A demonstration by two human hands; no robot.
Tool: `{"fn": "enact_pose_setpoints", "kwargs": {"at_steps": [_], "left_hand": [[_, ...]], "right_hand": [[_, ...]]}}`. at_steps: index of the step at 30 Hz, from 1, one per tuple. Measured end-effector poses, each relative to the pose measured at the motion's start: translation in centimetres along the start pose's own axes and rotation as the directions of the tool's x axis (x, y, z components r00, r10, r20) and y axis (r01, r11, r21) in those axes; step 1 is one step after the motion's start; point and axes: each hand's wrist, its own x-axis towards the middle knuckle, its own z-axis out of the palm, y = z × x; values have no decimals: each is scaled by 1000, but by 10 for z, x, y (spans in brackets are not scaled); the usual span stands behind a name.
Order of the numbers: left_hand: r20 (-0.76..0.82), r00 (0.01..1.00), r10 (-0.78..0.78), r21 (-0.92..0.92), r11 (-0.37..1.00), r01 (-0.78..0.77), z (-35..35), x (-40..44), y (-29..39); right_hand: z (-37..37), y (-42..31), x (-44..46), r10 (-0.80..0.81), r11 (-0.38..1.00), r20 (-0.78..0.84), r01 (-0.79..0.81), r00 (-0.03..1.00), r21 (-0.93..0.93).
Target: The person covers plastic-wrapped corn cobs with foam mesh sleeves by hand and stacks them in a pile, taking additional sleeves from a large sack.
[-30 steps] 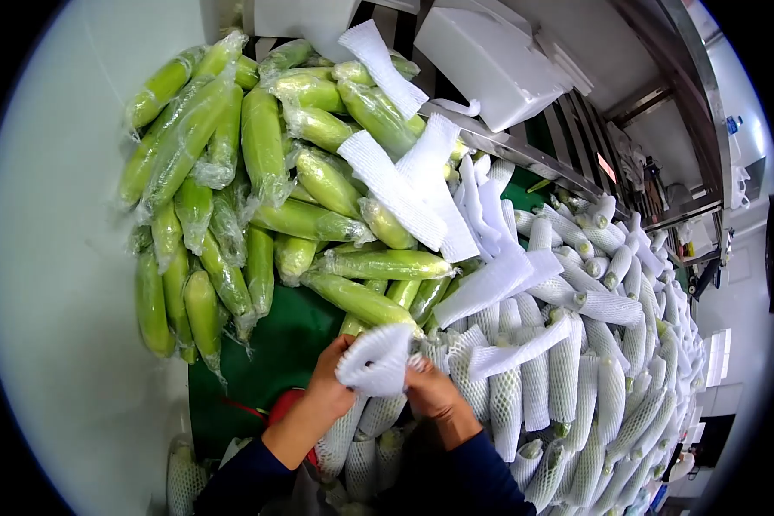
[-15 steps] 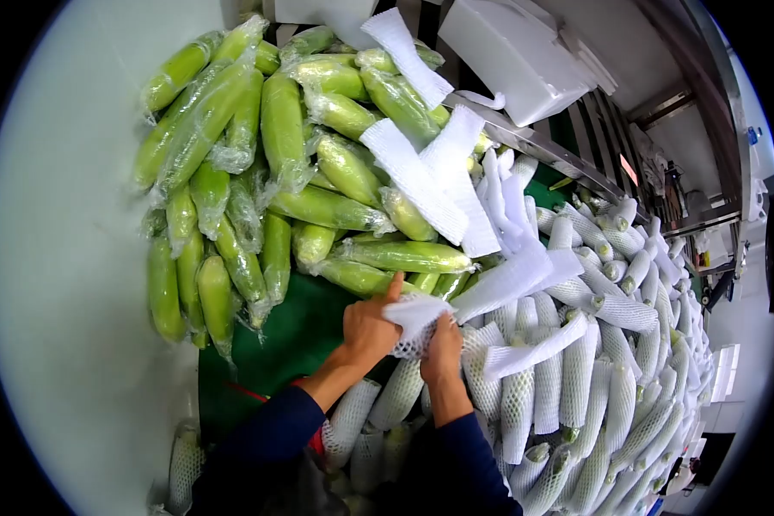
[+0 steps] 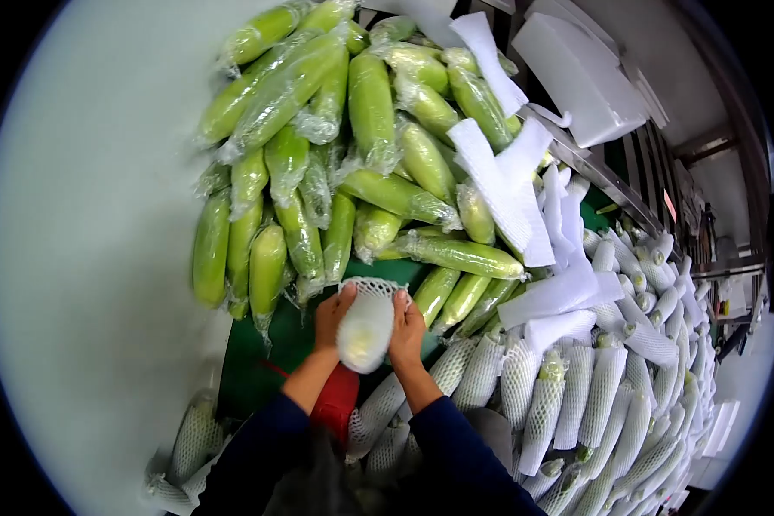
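Observation:
Between my two hands is an ear of corn in a white foam net sleeve (image 3: 366,322), one end pointing toward me and slightly blurred. My left hand (image 3: 328,322) grips its left side, and my right hand (image 3: 406,330) presses on its right side. The sleeve's open mesh edge spreads at the far end, near both thumbs. Just beyond my hands lies a heap of green corn ears in clear plastic film (image 3: 372,112). Loose flat white foam sleeves (image 3: 552,297) rest on the heap's right side.
Many sleeved ears (image 3: 606,387) are piled on the right. A green surface (image 3: 275,344) shows below the heap, beside a pale panel (image 3: 112,215) on the left. A white foam box (image 3: 580,77) stands at the back right. Something red (image 3: 335,404) is near my left forearm.
My hands have drawn the sleeve back toward me and left of the loose foam sleeves. It now surrounds an ear, which was hidden before. The view has shifted, moving the heap rightward.

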Motion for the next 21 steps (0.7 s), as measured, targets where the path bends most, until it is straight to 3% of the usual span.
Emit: {"fn": "enact_pose_setpoints", "kwargs": {"at_steps": [1, 2, 3, 4, 5, 6, 7, 8, 10, 11, 12, 14, 15, 16, 17, 18, 19, 21], "left_hand": [[-5, 996, 93, -286, 954, -90, -13, 28, -53], [-25, 983, 184, -548, 819, -167, -24, 47, -104], [17, 997, 69, -166, 984, -65, -36, 61, -124], [64, 983, -175, -322, 928, 186, -6, 2, -11], [329, 942, -60, -615, 744, 262, -27, 8, -31], [430, 902, -34, -759, 528, 382, -29, -6, -8], [479, 873, -93, -778, 415, 471, -37, -29, 17], [517, 855, 36, -747, 508, 430, -53, -48, 20], [573, 814, -97, -535, 708, 461, -85, -99, 67], [511, 855, -90, -405, 852, 332, -111, -118, 76], [446, 891, -83, -236, 949, 207, -136, -136, 84], [315, 941, -126, 111, 989, 95, -173, -183, 121], [238, 958, -160, 239, 966, 101, -186, -215, 150], [135, 972, -195, 371, 919, 133, -202, -249, 170], [177, 979, -105, 469, 883, 10, -214, -279, 179], [173, 983, -67, 678, 732, -69, -211, -309, 187], [78, 989, -125, 812, 584, 9, -202, -338, 191], [-102, 987, -126, 948, 288, 135, -197, -385, 170]], "right_hand": [[6, -4, 3, -61, 993, 51, 66, 997, -97], [10, 8, 11, -14, 991, 94, 26, 995, -129], [9, -1, 12, 25, 987, 154, 0, 988, -160], [9, -11, 12, 65, 982, 208, -25, 976, -188], [8, -8, 6, -43, 989, 261, 79, 964, -129], [3, -35, -12, -153, 974, 358, 202, 921, -102], [-9, -49, -24, -99, 972, 538, 198, 837, -130], [-23, -69, -35, -114, 907, 651, 346, 751, -240], [-43, -129, -53, -335, 627, 651, 677, 682, -386], [-60, -139, -41, -499, 519, 558, 744, 663, -420], [-80, -151, -24, -652, 404, 461, 790, 602, -461], [-120, -172, 30, -730, 280, 331, 702, 599, -655], [-134, -169, 60, -774, 181, 261, 596, 578, -783], [-130, -186, 81, -736, 141, 325, 605, 593, -783], [-131, -180, 106, -628, 192, 332, 553, 704, -811], [-145, -161, 135, -633, 73, 451, 629, 629, -774], [-150, -150, 148, -618, 187, 407, 629, 673, -755], [-152, -146, 154, -624, 245, 319, 566, 713, -787]]}}
